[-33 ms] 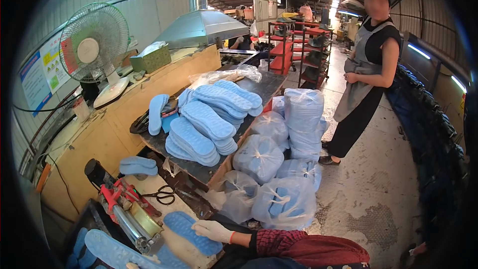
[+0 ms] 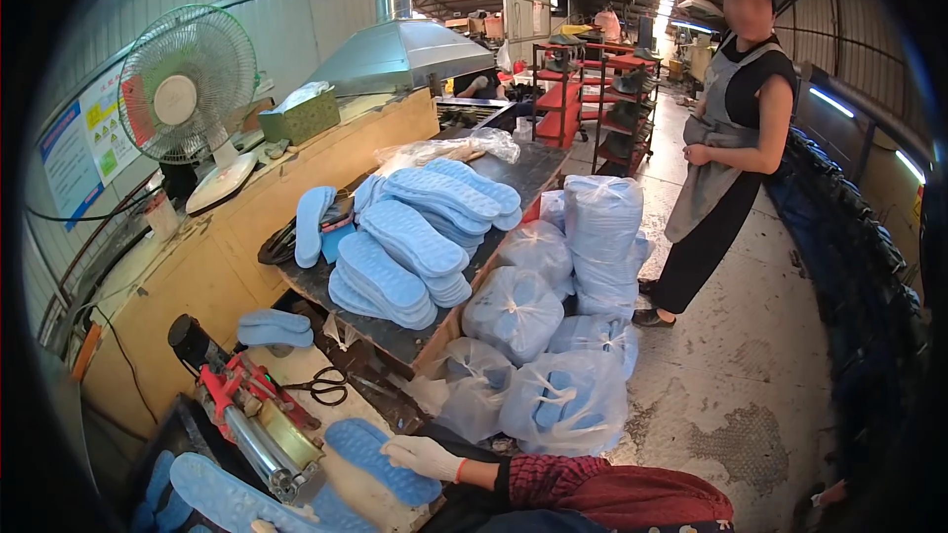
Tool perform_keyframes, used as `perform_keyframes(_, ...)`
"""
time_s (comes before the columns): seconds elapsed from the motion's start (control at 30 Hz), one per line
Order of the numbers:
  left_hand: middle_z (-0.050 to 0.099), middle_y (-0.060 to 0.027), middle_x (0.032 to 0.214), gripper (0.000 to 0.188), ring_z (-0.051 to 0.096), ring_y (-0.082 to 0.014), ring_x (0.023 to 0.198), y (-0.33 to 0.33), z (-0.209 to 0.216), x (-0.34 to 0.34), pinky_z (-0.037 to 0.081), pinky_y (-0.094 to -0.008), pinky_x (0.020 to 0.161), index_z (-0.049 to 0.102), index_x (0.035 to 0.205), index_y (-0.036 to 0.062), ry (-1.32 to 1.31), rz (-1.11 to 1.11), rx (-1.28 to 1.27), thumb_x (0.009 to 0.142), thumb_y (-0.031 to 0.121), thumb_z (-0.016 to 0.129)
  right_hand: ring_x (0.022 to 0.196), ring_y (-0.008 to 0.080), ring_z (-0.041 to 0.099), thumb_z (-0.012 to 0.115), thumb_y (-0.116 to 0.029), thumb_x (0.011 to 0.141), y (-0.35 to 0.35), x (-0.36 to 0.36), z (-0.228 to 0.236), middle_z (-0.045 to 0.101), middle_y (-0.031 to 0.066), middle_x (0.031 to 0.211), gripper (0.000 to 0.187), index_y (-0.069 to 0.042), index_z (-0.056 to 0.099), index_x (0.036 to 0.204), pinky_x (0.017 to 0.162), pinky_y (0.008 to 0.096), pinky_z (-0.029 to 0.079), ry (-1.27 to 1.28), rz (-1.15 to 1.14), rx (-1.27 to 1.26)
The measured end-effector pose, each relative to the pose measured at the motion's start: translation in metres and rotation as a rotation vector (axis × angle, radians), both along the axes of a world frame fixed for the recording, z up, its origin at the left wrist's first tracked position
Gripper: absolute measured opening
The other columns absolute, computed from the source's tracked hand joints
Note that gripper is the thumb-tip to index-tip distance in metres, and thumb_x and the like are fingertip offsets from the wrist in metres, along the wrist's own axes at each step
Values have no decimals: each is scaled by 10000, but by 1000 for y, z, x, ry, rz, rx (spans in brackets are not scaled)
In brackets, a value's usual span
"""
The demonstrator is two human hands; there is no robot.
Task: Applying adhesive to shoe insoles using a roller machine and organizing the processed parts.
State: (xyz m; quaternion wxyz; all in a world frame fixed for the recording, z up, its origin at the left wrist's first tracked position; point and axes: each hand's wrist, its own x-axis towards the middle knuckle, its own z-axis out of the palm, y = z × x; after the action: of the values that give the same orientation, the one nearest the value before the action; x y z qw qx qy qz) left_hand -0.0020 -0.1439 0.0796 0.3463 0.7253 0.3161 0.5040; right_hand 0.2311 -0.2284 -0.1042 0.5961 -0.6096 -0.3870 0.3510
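My right hand (image 2: 422, 457), in a white knit glove, comes from the lower right with its fingers together on the edge of a blue insole (image 2: 367, 444). That insole lies on the pale bench top beside the machine's rollers. At the lower edge only a fingertip of my left hand (image 2: 263, 526) shows, pressed on a long blue insole (image 2: 222, 490) that it grips. Another blue insole (image 2: 341, 511) lies partly under the rollers' near end. The small red machine (image 2: 237, 390) has shiny metal rollers (image 2: 265, 454). Black-handled scissors (image 2: 326, 387) rest just beyond it.
Stacked blue insoles (image 2: 410, 237) cover the dark table (image 2: 395, 334) ahead. Clear bags of insoles (image 2: 565, 405) fill the floor right of it. A person in a grey apron (image 2: 711, 109) stands in the aisle. A fan (image 2: 178, 99) stands left; red racks (image 2: 563, 109) are behind.
The long insole at my left hand has shifted very slightly to the right. My right hand and its insole stay in place.
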Motion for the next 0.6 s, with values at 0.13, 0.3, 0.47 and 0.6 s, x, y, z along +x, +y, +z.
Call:
perform_keyframes(0.13,674,-145,804,134,629,-284,733,-1,-2,-2,506,-403,710,677,861,3,-146,-44,-164,890,130,644,684,147,609,493,-375,1014,-3,2,9,633,63,738,389,-25,658,961,680,293,485,-4,-14,-66)
perform_keyframes(0.3,670,-178,823,145,623,-319,750,5,-8,-8,514,-408,714,669,877,-15,-63,-61,-102,880,130,672,550,127,533,480,-451,1009,-1,-2,7,546,27,573,507,-38,636,759,564,293,435,33,-31,-101)
perform_keyframes(0.47,658,-235,872,290,622,-389,784,27,-48,-29,530,-437,756,650,937,-34,22,27,113,768,136,812,524,147,528,491,-506,991,0,-5,4,549,44,563,574,-47,622,671,553,304,434,101,-30,-100)
perform_keyframes(0.6,656,-257,928,392,631,-431,839,31,-62,-35,536,-473,804,636,994,-49,12,70,172,748,179,840,517,144,519,491,-504,992,-1,-6,6,538,42,551,580,-48,619,657,546,301,425,108,-29,-98)
